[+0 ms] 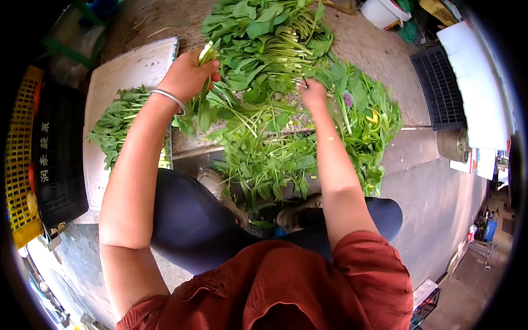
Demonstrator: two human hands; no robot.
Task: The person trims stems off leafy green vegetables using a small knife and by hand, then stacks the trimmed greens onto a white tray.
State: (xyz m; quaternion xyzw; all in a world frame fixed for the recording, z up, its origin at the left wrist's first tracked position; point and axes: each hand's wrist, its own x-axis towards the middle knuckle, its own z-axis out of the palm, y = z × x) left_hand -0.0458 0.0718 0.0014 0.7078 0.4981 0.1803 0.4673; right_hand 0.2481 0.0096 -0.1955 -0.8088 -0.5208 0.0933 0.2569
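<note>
My left hand, with a silver bangle at the wrist, is closed round a bunch of leafy greens; its pale cut stems stick up above the fingers and its leaves hang below. My right hand is closed on a small dark-and-silver tool, perhaps a knife, at the edge of the big pile of greens. Loose leaves and stems lie scattered between my arms and down towards my feet.
At the left, a white foam tray holds a bundle of greens. Beyond it stand black and yellow crates. More leaves lie right of my right arm. A black crate, white foam box and white bucket are farther right.
</note>
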